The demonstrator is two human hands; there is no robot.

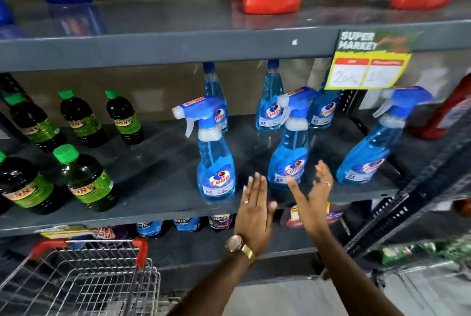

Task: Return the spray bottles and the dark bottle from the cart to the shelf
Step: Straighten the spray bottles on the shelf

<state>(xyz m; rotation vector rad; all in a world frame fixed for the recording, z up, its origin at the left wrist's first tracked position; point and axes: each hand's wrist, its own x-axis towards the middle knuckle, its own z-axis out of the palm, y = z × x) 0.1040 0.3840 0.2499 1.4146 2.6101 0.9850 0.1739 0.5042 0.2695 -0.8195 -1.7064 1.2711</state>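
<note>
Blue glass-cleaner fills the three trigger spray bottles along the front edge of the middle shelf (153, 183): the left spray bottle (215, 160), the middle spray bottle (289, 147) and the right spray bottle (369, 152), the last one tilted rather than upright. Head view, the only one: your left hand (254, 211) and right hand (314, 201) hover spread wide and empty at that front edge, either side of the middle spray bottle, touching nothing you can confirm. Five dark bottles (86, 178) with green caps stand toward the shelf's left end. Three capped blue refill bottles (270, 101) stand behind, near the back edge. The cart (84, 277) at lower left shows bare wire, so the task looks near complete. Risk: the tilted bottle may topple off the right end, and a careless knuckle could knock the middle one forward off the edge.
</note>
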